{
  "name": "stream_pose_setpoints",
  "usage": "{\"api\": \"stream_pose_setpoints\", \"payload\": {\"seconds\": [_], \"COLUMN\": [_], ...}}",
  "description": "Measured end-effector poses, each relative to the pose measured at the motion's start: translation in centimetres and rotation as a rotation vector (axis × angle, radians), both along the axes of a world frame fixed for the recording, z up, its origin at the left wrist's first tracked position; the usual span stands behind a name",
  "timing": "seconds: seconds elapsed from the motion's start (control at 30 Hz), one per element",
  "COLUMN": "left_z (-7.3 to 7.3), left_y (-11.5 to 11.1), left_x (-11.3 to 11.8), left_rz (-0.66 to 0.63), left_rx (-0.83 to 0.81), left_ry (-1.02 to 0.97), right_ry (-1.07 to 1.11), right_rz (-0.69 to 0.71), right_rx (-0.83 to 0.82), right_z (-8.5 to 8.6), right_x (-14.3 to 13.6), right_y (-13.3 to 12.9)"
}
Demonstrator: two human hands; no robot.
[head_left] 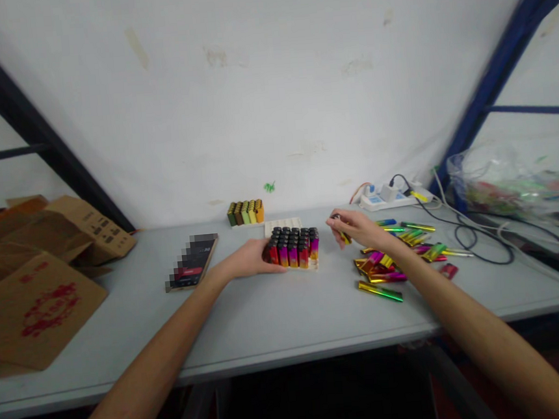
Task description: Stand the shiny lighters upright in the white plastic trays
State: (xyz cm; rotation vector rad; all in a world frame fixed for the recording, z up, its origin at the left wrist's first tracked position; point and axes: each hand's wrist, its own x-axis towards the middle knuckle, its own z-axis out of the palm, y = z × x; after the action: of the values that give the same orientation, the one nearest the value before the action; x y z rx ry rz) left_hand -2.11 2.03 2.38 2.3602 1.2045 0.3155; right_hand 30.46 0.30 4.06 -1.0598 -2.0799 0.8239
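Observation:
Several lighters with black tops and red, purple and gold bodies stand upright in rows on a pale tray. My left hand grips the left side of this group, thumb along the near side; its far fingers are partly hidden. To the right of the tray, my right hand pinches a single gold-coloured lighter above the table. Below and right of that hand lies a loose pile of shiny lighters in gold, purple, red and green. One gold-green lighter lies nearest the front edge.
Another block of green, brown and yellow lighters stands by the wall, beside a pale empty tray. A phone lies left. Cardboard boxes fill the left end. A power strip, cables and plastic bags occupy the right.

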Motion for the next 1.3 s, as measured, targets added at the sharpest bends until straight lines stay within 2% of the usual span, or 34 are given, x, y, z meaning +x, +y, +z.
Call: {"api": "stream_pose_setpoints", "payload": {"seconds": [0.2, 0.37, 0.5, 0.6, 0.67, 1.03, 1.3], "left_z": [0.0, -0.1, -0.3, -0.3, -0.2, -0.1, 0.0], "left_y": [0.1, 0.1, 0.2, 0.2, 0.1, 0.1, -0.1], "left_x": [-0.1, -0.1, -0.2, -0.2, -0.2, -0.1, 0.0], "left_rz": [-0.001, -0.007, -0.001, -0.002, -0.009, -0.012, 0.008], "left_rx": [0.003, -0.011, -0.022, -0.025, -0.021, -0.037, -0.018], "left_ry": [0.013, -0.011, -0.019, -0.026, -0.033, -0.039, -0.028], "right_ry": [0.012, 0.019, -0.011, -0.025, -0.024, -0.118, -0.177], "right_rz": [-0.081, -0.148, -0.278, -0.393, -0.419, -0.394, -0.207], "right_rx": [0.078, 0.069, 0.167, 0.171, 0.166, 0.179, 0.253], "right_z": [-0.5, -1.3, -1.5, -1.6, -1.6, -1.4, 0.4], "right_x": [-0.8, -1.5, -2.0, -2.2, -2.2, -2.3, -1.9], "right_y": [0.2, 0.3, 0.1, 0.2, 0.3, 0.0, -1.1]}}
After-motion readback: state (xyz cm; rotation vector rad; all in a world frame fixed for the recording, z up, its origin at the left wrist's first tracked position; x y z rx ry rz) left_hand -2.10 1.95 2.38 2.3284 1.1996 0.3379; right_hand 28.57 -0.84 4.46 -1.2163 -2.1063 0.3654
